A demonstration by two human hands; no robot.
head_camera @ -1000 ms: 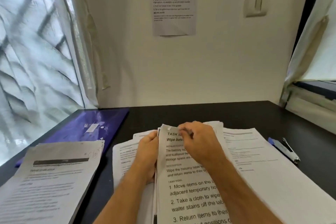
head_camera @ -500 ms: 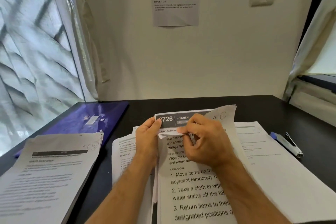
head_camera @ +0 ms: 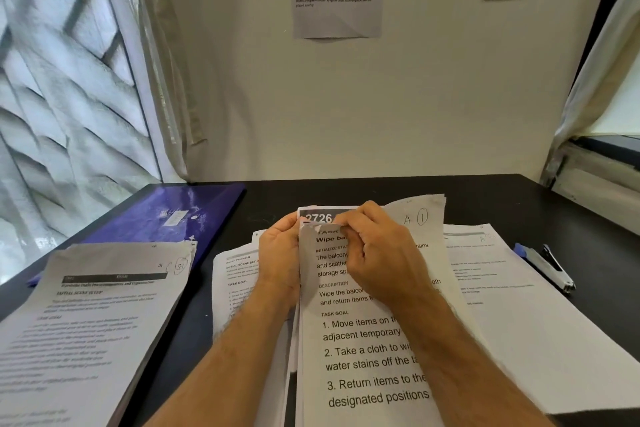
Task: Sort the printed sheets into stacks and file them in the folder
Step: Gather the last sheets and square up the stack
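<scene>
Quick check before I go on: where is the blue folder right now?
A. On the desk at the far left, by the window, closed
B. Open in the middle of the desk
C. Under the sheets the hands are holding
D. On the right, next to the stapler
A: the blue folder lies closed on the desk at the far left by the window, its near end under the left stack of sheets, away from both hands.
</scene>
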